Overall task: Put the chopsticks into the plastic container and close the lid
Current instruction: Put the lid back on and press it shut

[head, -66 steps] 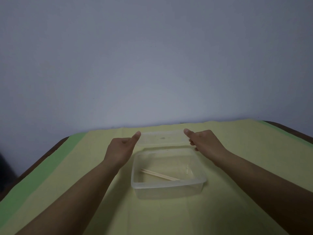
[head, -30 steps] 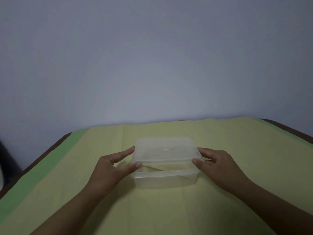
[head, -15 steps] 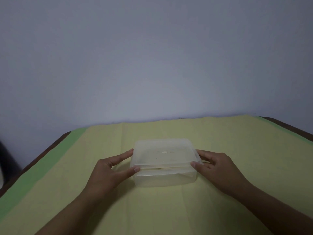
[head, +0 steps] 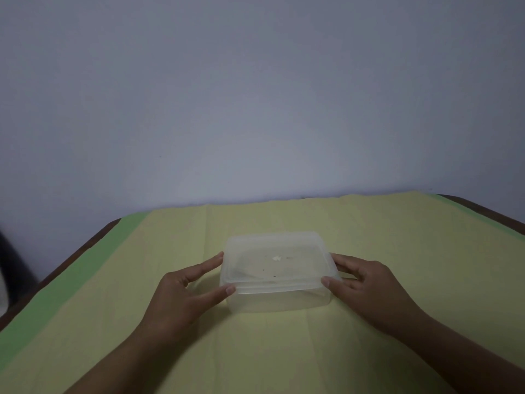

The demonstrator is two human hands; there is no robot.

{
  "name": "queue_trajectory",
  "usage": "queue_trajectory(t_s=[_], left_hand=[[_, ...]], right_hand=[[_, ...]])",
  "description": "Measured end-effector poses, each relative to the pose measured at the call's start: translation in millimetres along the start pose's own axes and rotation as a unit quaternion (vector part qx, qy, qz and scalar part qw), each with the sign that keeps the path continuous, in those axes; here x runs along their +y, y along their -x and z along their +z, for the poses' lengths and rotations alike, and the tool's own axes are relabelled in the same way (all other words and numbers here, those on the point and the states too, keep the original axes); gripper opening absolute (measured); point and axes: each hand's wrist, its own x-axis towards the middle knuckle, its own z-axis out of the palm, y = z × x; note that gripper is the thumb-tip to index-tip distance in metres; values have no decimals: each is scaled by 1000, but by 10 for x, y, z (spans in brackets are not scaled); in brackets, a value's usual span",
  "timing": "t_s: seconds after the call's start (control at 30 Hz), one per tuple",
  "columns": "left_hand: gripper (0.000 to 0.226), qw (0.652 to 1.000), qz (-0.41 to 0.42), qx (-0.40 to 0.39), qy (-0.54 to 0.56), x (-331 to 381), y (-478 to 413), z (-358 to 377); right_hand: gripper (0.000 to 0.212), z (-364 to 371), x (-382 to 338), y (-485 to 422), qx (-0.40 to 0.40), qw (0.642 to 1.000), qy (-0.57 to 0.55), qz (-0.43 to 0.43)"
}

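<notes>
A clear plastic container sits in the middle of the table with its translucent lid lying flat on top. My left hand holds the left side, thumb on the front left corner of the lid, fingers along the edge. My right hand holds the right side the same way, thumb on the front right corner. The chopsticks are hidden inside; I cannot make them out through the plastic.
A yellow cloth with a green border strip covers the brown table. A plain wall rises right behind the table's far edge. A dark object stands at the far left.
Both hands brought the lid from behind the container onto it and lowered its front edge. The gap that showed the chopsticks has gone.
</notes>
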Motion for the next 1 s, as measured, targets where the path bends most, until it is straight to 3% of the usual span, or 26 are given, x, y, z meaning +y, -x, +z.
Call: queue_trajectory(t_s=[0.2,0.3,0.47,0.63,0.73,0.87,1.0], left_hand=[[65,1000,0,-3,-19,12,-5,-15],[73,998,0,16,-58,35,-38,-19],[89,989,34,52,-132,130,-137,78],[125,973,44,-10,-227,396,-347,240],[143,940,26,-66,-334,498,-474,350],[149,926,-13,-112,-361,486,-553,447],[138,931,-19,-118,-345,427,-538,487]], right_hand=[[48,-5,-61,-3,-6,998,54,20],[45,-29,-120,-34,12,992,125,18],[60,-36,-226,-193,40,988,147,18],[70,62,-349,-476,-17,980,196,-10],[73,169,-355,-608,-43,971,234,-2],[72,272,-315,-693,-58,965,256,12],[66,333,-272,-686,-72,957,280,11]])
